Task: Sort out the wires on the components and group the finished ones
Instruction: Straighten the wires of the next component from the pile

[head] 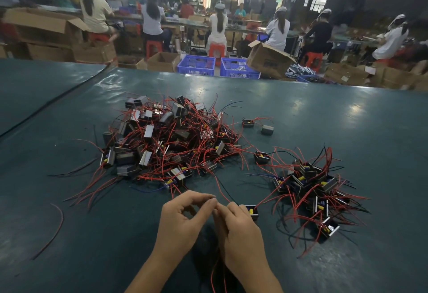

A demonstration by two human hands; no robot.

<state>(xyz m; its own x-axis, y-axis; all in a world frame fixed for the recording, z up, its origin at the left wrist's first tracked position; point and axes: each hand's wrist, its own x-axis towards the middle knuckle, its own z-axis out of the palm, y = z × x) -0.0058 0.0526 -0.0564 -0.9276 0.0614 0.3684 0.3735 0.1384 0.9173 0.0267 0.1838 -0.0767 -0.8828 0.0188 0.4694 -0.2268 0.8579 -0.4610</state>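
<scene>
Holding the small black block with a yellow bit (253, 212) at its fingertips, the right hand (239, 232) has its fingers curled against the block's left side. The left hand (183, 219) sits just beside it, at 9 o'clock, with its finger and thumb bent into a ring and the tips touching. It looks like a pinch, but I cannot tell if a wire is in it; a wire there would be too thin to see.

Thin red wires (217, 272) trail down between the 2 wrists toward 6 o'clock. 1 more red wire seems to leave the block toward 2 o'clock. So the wires lie mostly along a line from 6 to 2, with the block in the middle.

The small loose pile of black blocks with red and black wires (310, 190) is near, at 2 o'clock from the block, on the right hand's side. I think the done ones go there. The right hand is nearer to it, so a short move to the right and a bit away should do.

The big tangled heap of grey blocks and red wires (166, 139) is farther off, at 11 o'clock. All of it rests on the dark green table top (347, 130).
</scene>
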